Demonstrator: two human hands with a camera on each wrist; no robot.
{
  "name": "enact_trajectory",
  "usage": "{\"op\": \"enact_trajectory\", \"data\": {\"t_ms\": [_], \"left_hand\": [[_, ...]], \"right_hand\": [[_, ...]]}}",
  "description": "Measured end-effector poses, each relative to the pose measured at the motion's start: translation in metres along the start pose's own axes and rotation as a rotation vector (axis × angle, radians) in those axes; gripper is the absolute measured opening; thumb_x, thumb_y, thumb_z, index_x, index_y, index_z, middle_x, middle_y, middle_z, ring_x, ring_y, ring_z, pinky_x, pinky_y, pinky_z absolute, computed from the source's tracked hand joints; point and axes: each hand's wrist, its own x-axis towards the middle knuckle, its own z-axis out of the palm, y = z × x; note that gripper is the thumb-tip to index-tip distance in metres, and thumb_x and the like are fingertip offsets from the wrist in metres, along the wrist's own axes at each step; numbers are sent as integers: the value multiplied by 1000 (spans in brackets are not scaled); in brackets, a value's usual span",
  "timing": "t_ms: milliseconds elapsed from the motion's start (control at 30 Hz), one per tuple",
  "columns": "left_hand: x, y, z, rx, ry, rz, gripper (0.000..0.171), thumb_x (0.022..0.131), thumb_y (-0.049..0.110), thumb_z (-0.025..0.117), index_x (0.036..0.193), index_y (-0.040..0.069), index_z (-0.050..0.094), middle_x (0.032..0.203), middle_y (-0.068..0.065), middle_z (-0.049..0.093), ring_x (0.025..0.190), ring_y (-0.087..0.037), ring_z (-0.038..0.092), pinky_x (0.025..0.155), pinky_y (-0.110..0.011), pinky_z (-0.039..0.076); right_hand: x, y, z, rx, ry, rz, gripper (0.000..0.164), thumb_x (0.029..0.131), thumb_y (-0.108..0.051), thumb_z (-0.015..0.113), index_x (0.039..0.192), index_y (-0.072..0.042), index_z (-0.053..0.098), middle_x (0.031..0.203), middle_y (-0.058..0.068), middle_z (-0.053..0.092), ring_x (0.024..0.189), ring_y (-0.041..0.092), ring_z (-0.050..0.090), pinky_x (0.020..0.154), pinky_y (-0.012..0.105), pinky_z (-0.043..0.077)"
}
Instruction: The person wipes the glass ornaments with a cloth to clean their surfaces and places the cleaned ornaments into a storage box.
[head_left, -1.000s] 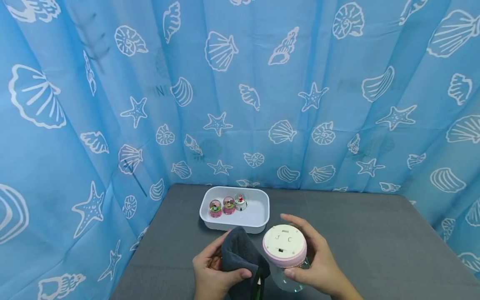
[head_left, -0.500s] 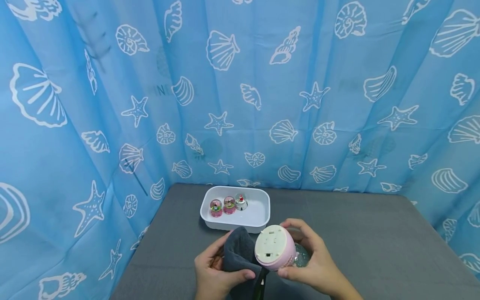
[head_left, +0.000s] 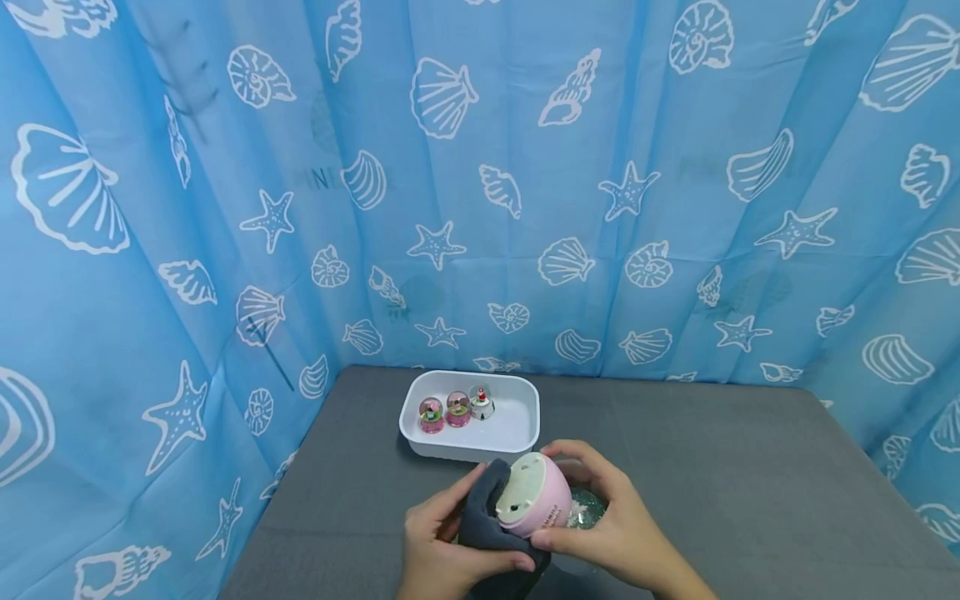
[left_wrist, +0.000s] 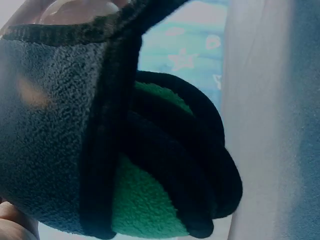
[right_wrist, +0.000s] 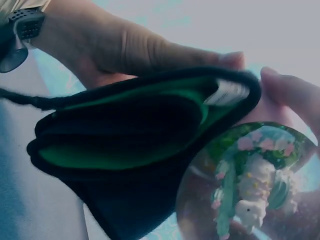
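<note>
My left hand (head_left: 450, 542) holds a folded dark grey cloth (head_left: 483, 521) with black edging; its green side shows in the left wrist view. To its right, my right hand (head_left: 618, 521) grips a snow globe (head_left: 553, 498) tilted on its side. The globe's pink base has a cream underside that faces left and presses against the cloth. Its clear dome points right, partly behind my right fingers. In the right wrist view, white figures, pink flowers and greenery show inside the snow globe (right_wrist: 257, 190), beside the cloth (right_wrist: 135, 200).
A white tray (head_left: 513, 425) stands behind the hands on the grey table (head_left: 750, 483). Three small snow globes sit in its left part: two with pink bases (head_left: 432, 421) and a white one (head_left: 482, 407). A blue shell-patterned curtain (head_left: 480, 208) hangs at the back and sides.
The snow globe has tipped from dome-down onto its side and moved left against the cloth. My left hand with the cloth has shifted slightly right.
</note>
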Motion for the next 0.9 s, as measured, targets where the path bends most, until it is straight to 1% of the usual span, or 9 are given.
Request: {"op": "enact_trajectory", "data": {"t_ms": [100, 233, 367, 467, 533, 633, 733, 800, 900], "left_hand": [[0, -5, 1, 51, 4, 78, 86, 62, 0, 101, 140, -4, 65, 125, -22, 76, 109, -23, 78, 84, -36, 66], [0, -10, 1, 66, -1, 140, 84, 63, 1, 101, 139, -7, 65, 124, -24, 76, 110, -23, 78, 84, -35, 66], [0, -12, 0, 62, -11, 152, 81, 65, 0, 100, 138, -7, 65, 126, -24, 75, 113, -23, 77, 86, -34, 66], [-1, -14, -1, 63, -1, 145, 79, 65, -2, 99, 137, -5, 66, 125, -23, 76, 113, -21, 77, 87, -32, 66], [-1, -14, -2, 60, 12, 138, 78, 65, -3, 99, 136, -4, 67, 125, -23, 76, 112, -21, 77, 87, -31, 66], [-1, -14, -2, 54, 15, 125, 77, 65, -4, 98, 136, -4, 68, 125, -23, 76, 112, -21, 77, 88, -31, 66], [-1, -13, -1, 56, 10, 124, 77, 66, -3, 98, 137, -4, 67, 125, -22, 76, 111, -21, 77, 87, -31, 66], [-1, -13, -1, 60, 11, 122, 78, 66, -3, 98, 138, -3, 67, 126, -22, 76, 111, -21, 77, 87, -31, 66], [-2, -12, 0, 65, 27, 118, 78, 66, -3, 98, 137, -2, 67, 125, -21, 76, 110, -21, 78, 86, -31, 66]], "right_hand": [[2, -2, 1, -30, 10, 39, 66, 79, -10, 92, 137, -24, 63, 127, 2, 72, 114, 14, 69, 88, 31, 64], [3, -3, -1, -72, -14, 42, 63, 80, -15, 92, 136, -26, 65, 126, -2, 71, 114, 15, 67, 89, 32, 64], [2, -2, -10, -8, -155, 21, 72, 83, -12, 88, 149, -17, 58, 137, 1, 69, 118, 16, 67, 96, 30, 63], [-1, -1, -19, 50, -295, -10, 91, 81, -10, 86, 161, -12, 43, 155, 9, 57, 129, 18, 63, 101, 27, 60], [-3, 0, -23, 64, -358, -21, 102, 80, -9, 86, 166, -13, 33, 163, 11, 49, 133, 17, 59, 101, 27, 60], [-4, 0, -27, -34, -372, -63, 111, 76, -15, 90, 168, -17, 29, 165, 8, 44, 136, 15, 56, 101, 25, 58], [-4, 0, -29, -82, -357, -61, 110, 75, -16, 91, 168, -20, 31, 153, 3, 50, 129, 15, 57, 101, 26, 58], [-3, 1, -29, -77, -349, -62, 110, 75, -15, 92, 168, -20, 32, 151, 4, 51, 128, 16, 57, 103, 27, 58], [-3, 3, -30, -29, -342, -41, 112, 74, -11, 92, 168, -20, 32, 161, 5, 48, 133, 16, 58, 107, 26, 56]]}}
